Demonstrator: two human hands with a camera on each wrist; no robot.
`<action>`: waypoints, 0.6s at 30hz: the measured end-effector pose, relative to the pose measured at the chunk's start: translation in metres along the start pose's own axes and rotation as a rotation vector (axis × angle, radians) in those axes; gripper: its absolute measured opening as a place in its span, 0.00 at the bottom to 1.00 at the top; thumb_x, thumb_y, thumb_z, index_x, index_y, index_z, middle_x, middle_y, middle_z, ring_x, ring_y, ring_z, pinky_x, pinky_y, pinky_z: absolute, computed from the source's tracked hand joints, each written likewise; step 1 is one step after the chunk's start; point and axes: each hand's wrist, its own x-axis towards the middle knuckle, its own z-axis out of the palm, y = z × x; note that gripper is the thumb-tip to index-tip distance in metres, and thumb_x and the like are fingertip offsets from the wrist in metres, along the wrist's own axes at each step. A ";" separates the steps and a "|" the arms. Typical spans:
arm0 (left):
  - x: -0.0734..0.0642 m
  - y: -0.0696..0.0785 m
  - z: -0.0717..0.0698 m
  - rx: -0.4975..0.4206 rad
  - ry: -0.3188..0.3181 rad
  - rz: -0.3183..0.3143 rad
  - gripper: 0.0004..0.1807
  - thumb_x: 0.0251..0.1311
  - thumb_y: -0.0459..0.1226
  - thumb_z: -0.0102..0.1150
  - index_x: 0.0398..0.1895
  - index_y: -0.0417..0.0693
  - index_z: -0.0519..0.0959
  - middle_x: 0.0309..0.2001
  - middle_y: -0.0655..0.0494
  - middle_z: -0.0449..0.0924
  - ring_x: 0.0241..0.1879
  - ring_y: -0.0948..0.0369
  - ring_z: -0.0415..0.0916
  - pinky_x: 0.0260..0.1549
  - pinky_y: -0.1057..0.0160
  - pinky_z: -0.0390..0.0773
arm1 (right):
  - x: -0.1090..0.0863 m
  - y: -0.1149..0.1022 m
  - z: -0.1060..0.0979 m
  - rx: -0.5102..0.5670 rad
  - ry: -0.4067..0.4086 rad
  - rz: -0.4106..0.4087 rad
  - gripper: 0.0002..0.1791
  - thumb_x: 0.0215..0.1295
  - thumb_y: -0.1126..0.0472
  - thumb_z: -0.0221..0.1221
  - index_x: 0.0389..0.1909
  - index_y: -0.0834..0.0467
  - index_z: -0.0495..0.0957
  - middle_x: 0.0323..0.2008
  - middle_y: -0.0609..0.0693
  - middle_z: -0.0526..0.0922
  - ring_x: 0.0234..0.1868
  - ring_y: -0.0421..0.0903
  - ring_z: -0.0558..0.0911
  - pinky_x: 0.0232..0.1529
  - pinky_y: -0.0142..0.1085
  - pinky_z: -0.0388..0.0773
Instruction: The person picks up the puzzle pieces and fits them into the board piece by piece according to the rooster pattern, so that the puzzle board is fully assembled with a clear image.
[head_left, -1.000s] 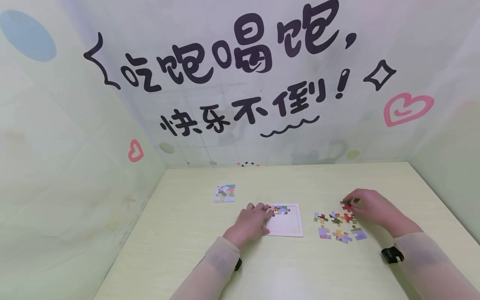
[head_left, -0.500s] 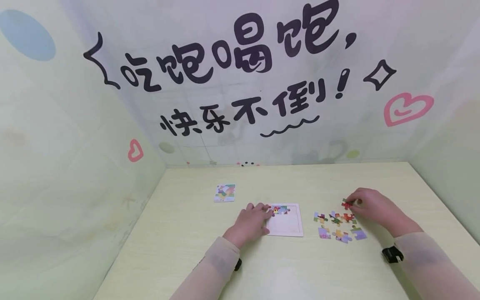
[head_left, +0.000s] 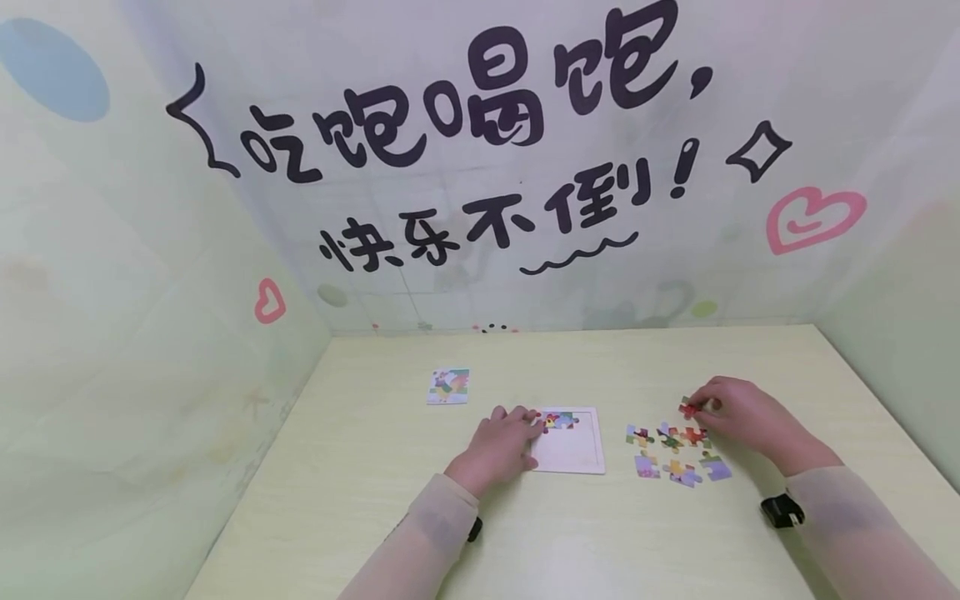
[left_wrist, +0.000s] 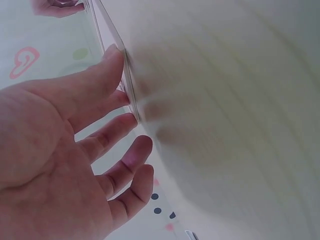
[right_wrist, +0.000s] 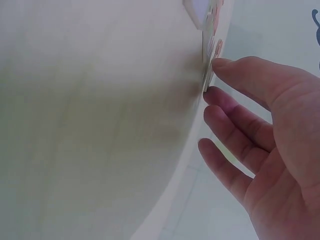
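Note:
My left hand (head_left: 497, 447) holds the left side of a white puzzle tray (head_left: 567, 455), with a strip of joined pieces (head_left: 562, 420) along its top. In the left wrist view, the thumb lies against the tray's edge (left_wrist: 111, 27) and the outer fingers are loosely bent. To the right of the tray, my right hand (head_left: 744, 422) pinches a red and green jigsaw piece (head_left: 686, 408) between thumb and fingertips. Several loose jigsaw pieces (head_left: 684, 472) lie just in front of that hand. In the right wrist view, pieces appear edge-on near the thumb.
A small square picture card (head_left: 447, 387) lies on the pale wooden table (head_left: 375, 467), behind and left of the tray. Printed fabric walls (head_left: 480, 292) with dark lettering enclose the back and sides. Each wrist wears a black strap device (head_left: 782, 510).
My right hand has drawn the red and green piece slightly away from the loose pieces and turned it a little. The left hand and the tray keep their place.

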 end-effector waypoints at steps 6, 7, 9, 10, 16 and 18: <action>0.000 0.001 -0.001 0.003 0.000 0.004 0.36 0.63 0.49 0.69 0.75 0.60 0.72 0.76 0.62 0.67 0.62 0.52 0.68 0.57 0.51 0.75 | 0.001 -0.005 -0.001 0.013 0.022 -0.015 0.08 0.60 0.62 0.72 0.40 0.55 0.89 0.37 0.44 0.86 0.35 0.39 0.80 0.36 0.37 0.80; 0.000 0.001 -0.001 0.002 0.001 0.004 0.36 0.63 0.49 0.70 0.74 0.59 0.72 0.76 0.62 0.67 0.62 0.52 0.68 0.57 0.51 0.75 | 0.001 -0.005 -0.001 0.017 0.023 -0.016 0.08 0.60 0.62 0.72 0.41 0.55 0.89 0.38 0.45 0.86 0.35 0.39 0.80 0.36 0.38 0.80; 0.000 0.001 -0.001 0.001 0.001 0.004 0.36 0.63 0.49 0.70 0.74 0.59 0.72 0.76 0.62 0.68 0.62 0.52 0.68 0.57 0.51 0.75 | 0.002 -0.007 -0.001 0.023 0.017 -0.010 0.09 0.60 0.62 0.72 0.41 0.55 0.90 0.38 0.45 0.87 0.36 0.40 0.81 0.37 0.38 0.80; 0.000 0.001 -0.001 0.003 0.002 0.006 0.36 0.63 0.49 0.70 0.74 0.59 0.72 0.76 0.62 0.68 0.62 0.52 0.68 0.57 0.51 0.75 | 0.002 -0.008 -0.001 0.023 0.015 -0.009 0.09 0.60 0.62 0.72 0.41 0.55 0.90 0.38 0.45 0.87 0.36 0.40 0.81 0.37 0.38 0.81; 0.001 0.000 0.000 0.017 0.010 0.011 0.36 0.62 0.49 0.70 0.74 0.59 0.73 0.75 0.62 0.68 0.61 0.53 0.68 0.56 0.53 0.75 | 0.005 -0.017 0.001 0.024 0.015 -0.032 0.09 0.60 0.62 0.72 0.41 0.54 0.90 0.40 0.46 0.87 0.37 0.42 0.81 0.40 0.42 0.82; 0.002 0.000 0.001 0.013 0.011 0.010 0.36 0.62 0.49 0.71 0.74 0.60 0.73 0.75 0.63 0.68 0.61 0.53 0.68 0.56 0.52 0.75 | 0.005 -0.019 0.002 0.021 0.015 -0.028 0.09 0.60 0.61 0.72 0.41 0.54 0.90 0.40 0.46 0.87 0.37 0.42 0.81 0.40 0.43 0.82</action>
